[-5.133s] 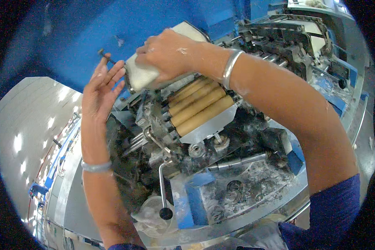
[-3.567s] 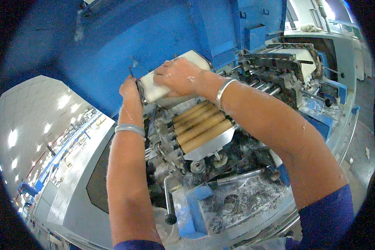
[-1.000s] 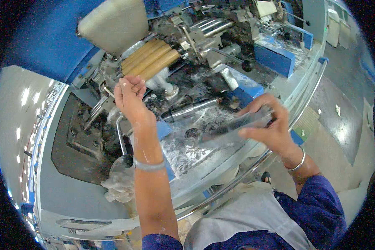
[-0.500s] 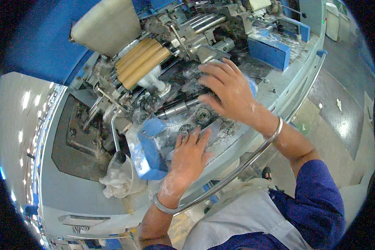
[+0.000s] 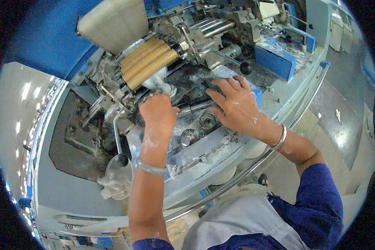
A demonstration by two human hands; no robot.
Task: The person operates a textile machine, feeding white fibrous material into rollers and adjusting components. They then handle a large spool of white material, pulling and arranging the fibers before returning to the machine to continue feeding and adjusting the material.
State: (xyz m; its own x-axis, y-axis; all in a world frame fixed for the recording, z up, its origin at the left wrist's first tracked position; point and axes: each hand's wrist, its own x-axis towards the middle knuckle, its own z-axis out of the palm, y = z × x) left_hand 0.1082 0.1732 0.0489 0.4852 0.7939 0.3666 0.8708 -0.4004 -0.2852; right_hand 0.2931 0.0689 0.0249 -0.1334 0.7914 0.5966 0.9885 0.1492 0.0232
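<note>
My left hand (image 5: 158, 112) is closed at the machine, its fingers curled just below the white fibre strand (image 5: 157, 82). Whatever the fingers grip, if anything, is hidden behind the hand. The strand comes down from under several tan rollers (image 5: 149, 66) and narrows toward a small metal mouth beside that hand. My right hand (image 5: 237, 104) hovers palm down with bent fingers apart, holding nothing I can see. It is nearest to a metal shaft (image 5: 196, 107) and a round fitting (image 5: 207, 121). White dust or fibre clings to both hands.
A lever with a black knob (image 5: 246, 68) stands beyond my right hand. Another black-knobbed lever (image 5: 122, 159) is at the left, over a container holding white fluff (image 5: 115, 183). A blue block (image 5: 275, 63) sits at right, and a metal rail (image 5: 254, 164) runs along the front.
My left hand has moved up and away to the strand, and its spread fingers have closed. My right hand has shifted slightly right and nearer. The knobbed lever beyond it now shows.
</note>
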